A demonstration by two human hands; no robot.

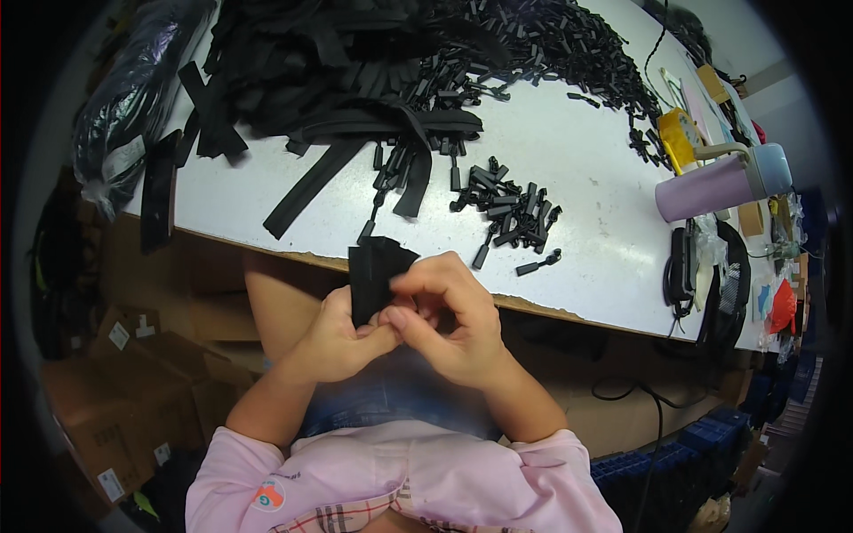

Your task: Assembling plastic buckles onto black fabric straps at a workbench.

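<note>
In front of me, just off the table's near edge, my left hand (342, 342) is closed around a folded black zipper tape (366, 275), which stands up from the fingers. My right hand (462, 324) is pinched against the tape's lower right side, thumb meeting the left fingertips. Whatever sits between the right fingertips is hidden. A small heap of black zipper sliders with long pulls (520, 209) lies on the white table beyond. One single slider (539, 263) rests apart at its near side.
Black zipper strips (329, 53) are piled at the back left, beside a large mound of sliders (551, 44). A lilac bottle (702, 188), yellow tape roll (680, 133) and black pouch (681, 266) occupy the right side. Cardboard boxes (124, 417) stand at lower left.
</note>
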